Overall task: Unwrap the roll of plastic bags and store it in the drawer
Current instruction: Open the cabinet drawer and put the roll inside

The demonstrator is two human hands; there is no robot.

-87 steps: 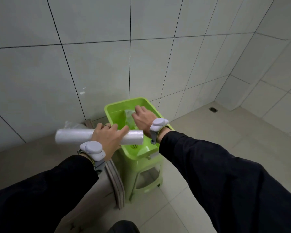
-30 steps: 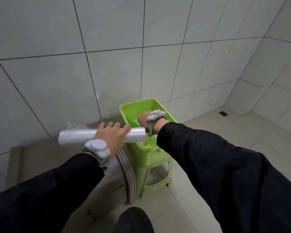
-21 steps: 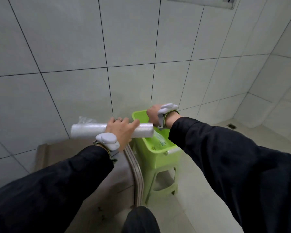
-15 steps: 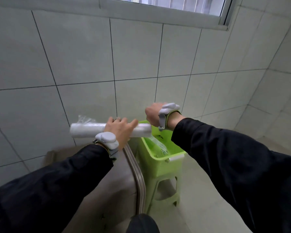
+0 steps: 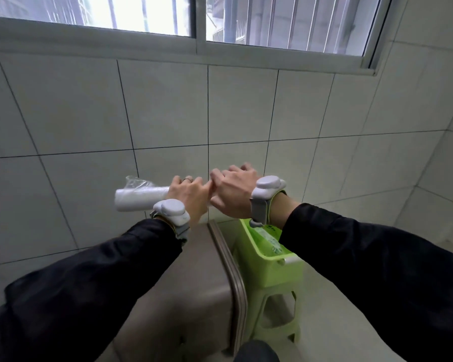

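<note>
Left hand holds the roll of plastic bags level in front of the tiled wall, fingers wrapped around its middle. Right hand touches the left at the roll's right end; its finger state cannot be told. Green basket sits below on a green stool.

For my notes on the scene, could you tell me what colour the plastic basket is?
Bright lime green basket, seen in the head view, its only view.

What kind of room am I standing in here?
Probably a bathroom or utility room: large pale wall tiles, a barred window set high, and a green plastic basin on a matching stool.
</note>
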